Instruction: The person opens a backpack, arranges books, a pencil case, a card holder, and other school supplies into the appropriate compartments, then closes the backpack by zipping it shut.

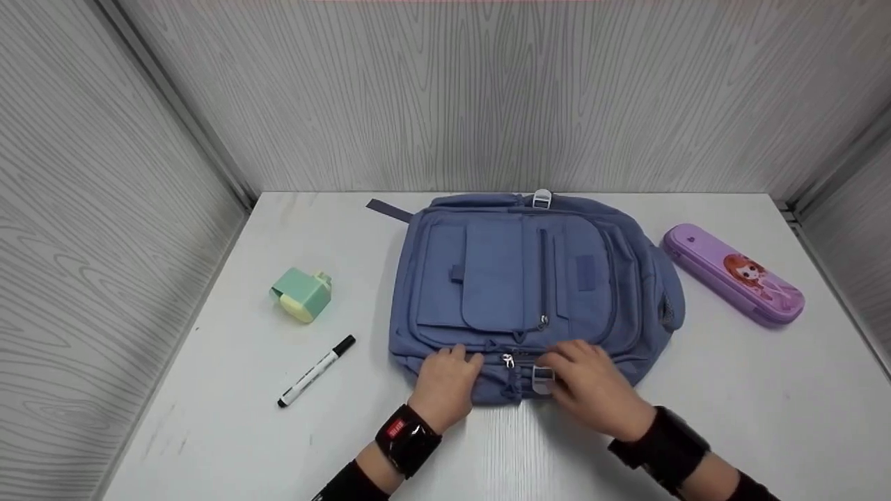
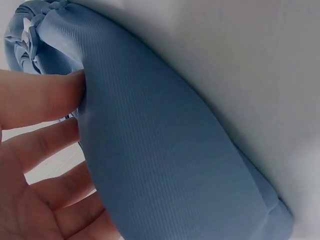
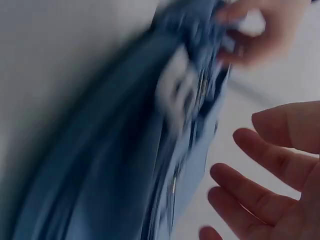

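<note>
- white tabletop, grey wood-grain panels behind.
- blue backpack lies flat, between marker and purple case.
- left hand: thumb and fingers clamped on backpack's near edge.
- right hand: fingers apart beside grey buckle; contact unclear, wrist view blurred.

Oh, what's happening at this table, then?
Someone is handling a blue backpack lying flat on a white table. Their left hand grips its near edge, while the right hand, fingers spread loosely, hovers by a buckle there. A marker and a small green-and-yellow object lie to the backpack's left; a purple case lies to its right.
</note>
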`<state>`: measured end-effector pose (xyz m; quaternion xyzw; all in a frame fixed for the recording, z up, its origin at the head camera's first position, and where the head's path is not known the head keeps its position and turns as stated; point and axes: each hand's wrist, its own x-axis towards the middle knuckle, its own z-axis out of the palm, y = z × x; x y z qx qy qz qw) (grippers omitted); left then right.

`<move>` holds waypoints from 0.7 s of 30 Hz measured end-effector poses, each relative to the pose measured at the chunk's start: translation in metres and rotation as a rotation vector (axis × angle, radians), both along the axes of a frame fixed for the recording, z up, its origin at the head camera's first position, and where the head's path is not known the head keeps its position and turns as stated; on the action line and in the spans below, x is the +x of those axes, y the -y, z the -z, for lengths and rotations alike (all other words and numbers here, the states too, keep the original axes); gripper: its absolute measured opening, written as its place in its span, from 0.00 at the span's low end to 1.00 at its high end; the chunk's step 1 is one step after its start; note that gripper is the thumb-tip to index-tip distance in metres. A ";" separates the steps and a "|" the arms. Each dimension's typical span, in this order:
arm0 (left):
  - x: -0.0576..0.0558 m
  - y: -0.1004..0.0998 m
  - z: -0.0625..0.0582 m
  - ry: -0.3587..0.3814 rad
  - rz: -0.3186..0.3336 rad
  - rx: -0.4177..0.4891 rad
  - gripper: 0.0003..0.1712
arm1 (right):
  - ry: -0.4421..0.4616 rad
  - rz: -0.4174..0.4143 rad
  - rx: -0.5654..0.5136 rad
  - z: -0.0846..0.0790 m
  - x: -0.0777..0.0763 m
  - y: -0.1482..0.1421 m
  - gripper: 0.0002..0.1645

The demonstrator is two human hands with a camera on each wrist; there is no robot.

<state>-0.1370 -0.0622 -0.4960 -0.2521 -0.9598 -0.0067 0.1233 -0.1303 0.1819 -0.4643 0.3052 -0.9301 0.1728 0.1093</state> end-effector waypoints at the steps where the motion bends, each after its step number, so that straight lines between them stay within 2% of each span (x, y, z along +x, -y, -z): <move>1: 0.000 0.000 0.000 -0.006 0.001 0.003 0.23 | 0.019 -0.021 0.014 0.002 0.002 0.009 0.15; 5: 0.001 -0.002 0.002 -0.016 -0.006 -0.001 0.22 | 0.061 -0.070 0.087 0.010 0.003 0.034 0.17; 8: 0.001 -0.002 0.002 -0.021 -0.009 -0.020 0.22 | 0.032 -0.070 0.118 0.015 0.001 0.043 0.15; 13: 0.002 -0.001 0.001 -0.044 -0.003 -0.033 0.22 | -0.073 -0.013 0.123 0.020 -0.002 0.051 0.13; 16: 0.002 -0.001 0.000 -0.038 -0.008 -0.028 0.23 | -0.093 0.024 0.110 0.020 -0.004 0.055 0.13; 21: 0.002 -0.001 -0.001 -0.016 -0.015 -0.025 0.24 | 0.007 0.068 0.046 0.018 -0.007 0.059 0.12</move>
